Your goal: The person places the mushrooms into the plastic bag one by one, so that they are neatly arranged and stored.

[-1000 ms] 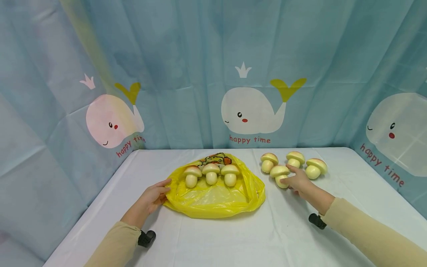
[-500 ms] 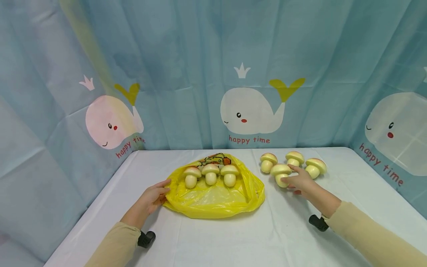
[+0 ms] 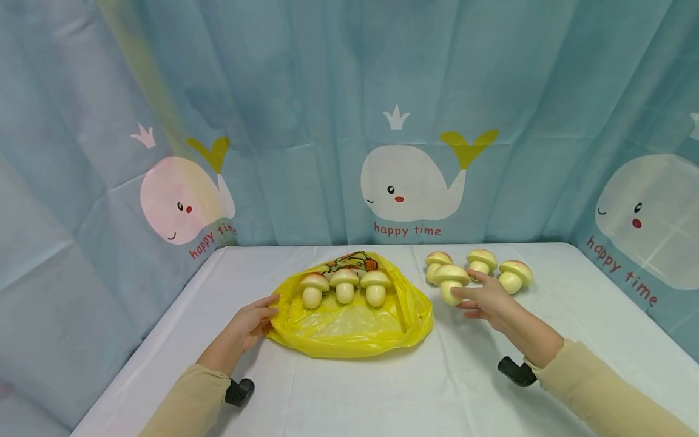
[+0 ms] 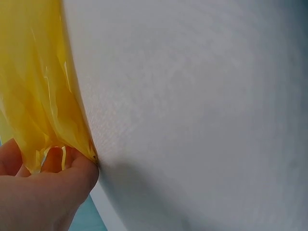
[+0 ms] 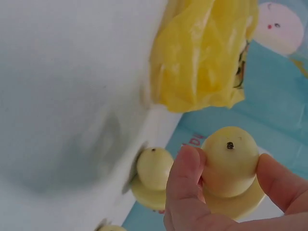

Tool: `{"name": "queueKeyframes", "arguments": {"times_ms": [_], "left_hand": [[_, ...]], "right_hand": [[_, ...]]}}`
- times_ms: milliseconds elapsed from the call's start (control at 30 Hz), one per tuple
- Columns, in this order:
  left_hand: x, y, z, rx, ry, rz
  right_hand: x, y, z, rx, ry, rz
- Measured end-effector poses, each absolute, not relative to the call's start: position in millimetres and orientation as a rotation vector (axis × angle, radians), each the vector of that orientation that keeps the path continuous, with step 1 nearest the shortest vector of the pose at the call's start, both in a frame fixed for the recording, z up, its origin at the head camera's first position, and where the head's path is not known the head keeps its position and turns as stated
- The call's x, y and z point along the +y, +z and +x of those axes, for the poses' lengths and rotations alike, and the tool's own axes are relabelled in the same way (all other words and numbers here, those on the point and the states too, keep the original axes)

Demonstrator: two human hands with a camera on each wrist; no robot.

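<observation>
My right hand (image 3: 490,298) pinches the stem of a pale yellow toy mushroom (image 3: 451,276) between thumb and fingers. In the right wrist view the round stem end of this mushroom (image 5: 230,161) faces the camera, and a shadow falls on the cloth. On the left, my left hand (image 3: 252,321) holds the side edge of a yellow plastic bag (image 3: 349,347). The left wrist view has the fingers gathered round the bag's crumpled edge (image 4: 53,110). Three toy mushrooms (image 3: 344,285) stand in a row inside the wide bag mouth.
Behind the held mushroom, three more toy mushrooms (image 3: 482,262) rest on the white tablecloth (image 3: 371,400), right of the bag. A blue curtain (image 3: 306,121) printed with whales hangs along the back and sides. Black wrist cameras (image 3: 516,371) sit below the sleeves.
My right hand has lifted the mushroom slightly and carried it left toward the bag, now partly in front of another mushroom. The left hand and bag stay in place.
</observation>
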State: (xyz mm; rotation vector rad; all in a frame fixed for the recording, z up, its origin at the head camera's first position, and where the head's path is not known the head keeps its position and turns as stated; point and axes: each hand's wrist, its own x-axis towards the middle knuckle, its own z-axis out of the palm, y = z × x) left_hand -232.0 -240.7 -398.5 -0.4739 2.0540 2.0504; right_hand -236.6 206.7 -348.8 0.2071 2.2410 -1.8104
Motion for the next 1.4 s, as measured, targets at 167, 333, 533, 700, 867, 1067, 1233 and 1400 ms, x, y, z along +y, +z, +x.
{"name": "queueKeyframes", "arguments": {"times_ms": [167, 333, 533, 700, 867, 1067, 1233, 1400], "left_hand": [[-241, -400, -232, 2.062, 2.04, -0.466], [-241, -401, -232, 2.043, 2.056, -0.467], [-240, -401, -232, 2.026, 2.074, -0.481], [-240, -400, -232, 2.026, 2.072, -0.498], [-240, -400, -233, 2.018, 2.073, -0.52], [-240, -400, -234, 2.021, 2.072, -0.509], [-240, -399, -234, 2.035, 2.057, -0.497], [-240, -397, -234, 2.033, 2.052, -0.487]], "right_hand": [[199, -344, -232, 2.186, -1.856, 0.176], [190, -340, -228, 2.142, -1.888, 0.148], [179, -336, -227, 2.104, -1.915, 0.156], [170, -334, -227, 2.093, -1.927, 0.155], [161, -332, -228, 2.067, -1.94, 0.136], [150, -332, -228, 2.037, -1.958, 0.13], [142, -331, -228, 2.0, -1.981, 0.125], [133, -332, -227, 1.968, -1.993, 0.117]]}}
